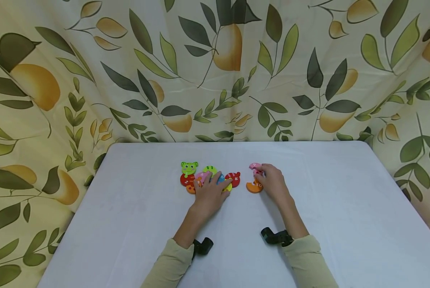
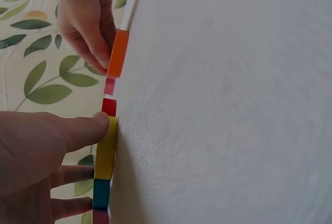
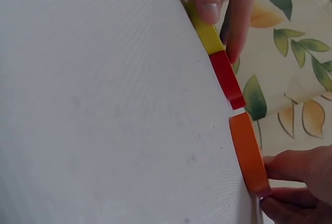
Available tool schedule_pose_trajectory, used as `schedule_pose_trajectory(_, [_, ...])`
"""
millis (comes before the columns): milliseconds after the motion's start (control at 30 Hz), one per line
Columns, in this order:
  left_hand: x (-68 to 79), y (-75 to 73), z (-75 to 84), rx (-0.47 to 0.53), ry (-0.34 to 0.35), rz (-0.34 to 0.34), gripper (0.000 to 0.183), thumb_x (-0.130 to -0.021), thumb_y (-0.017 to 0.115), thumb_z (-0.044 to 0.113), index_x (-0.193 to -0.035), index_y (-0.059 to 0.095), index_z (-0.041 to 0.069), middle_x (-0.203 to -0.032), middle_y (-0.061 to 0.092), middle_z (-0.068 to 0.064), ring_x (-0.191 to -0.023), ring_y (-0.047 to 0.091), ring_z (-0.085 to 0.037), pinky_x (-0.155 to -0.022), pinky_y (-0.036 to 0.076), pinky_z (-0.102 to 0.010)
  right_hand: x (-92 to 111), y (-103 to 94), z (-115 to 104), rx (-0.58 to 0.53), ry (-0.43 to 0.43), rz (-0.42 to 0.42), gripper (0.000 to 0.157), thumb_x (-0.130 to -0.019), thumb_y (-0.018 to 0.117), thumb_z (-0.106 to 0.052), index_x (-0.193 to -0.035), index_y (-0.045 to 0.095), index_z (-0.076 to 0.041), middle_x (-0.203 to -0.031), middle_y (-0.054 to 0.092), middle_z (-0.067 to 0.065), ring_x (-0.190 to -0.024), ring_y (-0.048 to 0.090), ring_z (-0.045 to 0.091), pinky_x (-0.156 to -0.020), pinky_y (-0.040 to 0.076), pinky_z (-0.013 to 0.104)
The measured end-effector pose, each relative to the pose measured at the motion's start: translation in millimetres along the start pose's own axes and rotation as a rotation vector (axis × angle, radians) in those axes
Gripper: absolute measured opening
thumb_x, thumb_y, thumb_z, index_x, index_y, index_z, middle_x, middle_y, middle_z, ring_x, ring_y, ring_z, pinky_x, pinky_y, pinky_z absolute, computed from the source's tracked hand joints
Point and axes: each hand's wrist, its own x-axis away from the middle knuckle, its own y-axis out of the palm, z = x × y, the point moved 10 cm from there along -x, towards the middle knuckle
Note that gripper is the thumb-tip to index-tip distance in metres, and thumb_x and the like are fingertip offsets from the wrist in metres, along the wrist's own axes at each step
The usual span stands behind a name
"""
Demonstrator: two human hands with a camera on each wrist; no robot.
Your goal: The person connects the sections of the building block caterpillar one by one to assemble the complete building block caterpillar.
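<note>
A flat caterpillar puzzle of joined, numbered pieces lies on the table, with a green smiling head piece (image 1: 189,168) at its left end and a red piece (image 1: 233,179) at its right. Over its middle my left hand (image 1: 210,194) spreads its fingers, the tips resting on the pieces; its thumb touches the yellow piece (image 2: 106,149). To the right, apart from the puzzle, are a pink piece (image 1: 255,165) and an orange piece (image 1: 253,187). My right hand (image 1: 274,183) pinches the pink piece beside the orange one. Its fingers partly cover both.
The white-covered table (image 1: 135,232) has its far edge just beyond the pieces. A patterned leaf-and-fruit curtain (image 1: 215,100) hangs behind and at both sides. Dark wrist cameras (image 1: 276,237) are strapped on both wrists.
</note>
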Motion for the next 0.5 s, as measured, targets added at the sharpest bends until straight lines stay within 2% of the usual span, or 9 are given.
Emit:
schedule_pose_trajectory(167, [0.1,-0.7,0.8,-0.004,0.003,0.001,0.050,-0.095,0.058,0.042,-0.143,0.045,0.040,-0.156,0.035,-0.004,-0.148,0.023,-0.033,-0.108,0.022,-0.074,1.2,-1.4,-2.2,0.001,-0.008,0.014,0.026,-0.093,0.064,-0.016,-0.112,0.065,0.003,-0.101,0.064,0.017,-0.091,0.055,0.028,-0.083,0.053,0.040])
schedule_pose_trajectory(333, [-0.4,-1.3,1.9,-0.013,0.006,0.016,0.049,-0.096,0.055,0.043,-0.143,0.045,0.040,-0.157,0.035,-0.004,-0.148,0.024,-0.033,-0.108,0.022,-0.075,0.4,-3.9,-4.5,-0.007,-0.031,0.028,0.020,-0.093,0.064,-0.015,-0.104,0.065,0.002,-0.093,0.061,0.015,-0.084,0.052,0.026,-0.072,0.047,0.030])
schedule_pose_trajectory(500, [-1.1,0.3,2.2,-0.025,-0.003,0.047,0.047,-0.097,0.054,0.043,-0.143,0.046,0.039,-0.154,0.038,-0.005,-0.146,0.028,-0.033,-0.107,0.024,-0.074,0.7,-0.3,-1.2,-0.025,-0.014,0.012,0.020,-0.092,0.065,-0.015,-0.105,0.064,0.000,-0.093,0.062,0.013,-0.083,0.052,0.024,-0.070,0.045,0.027])
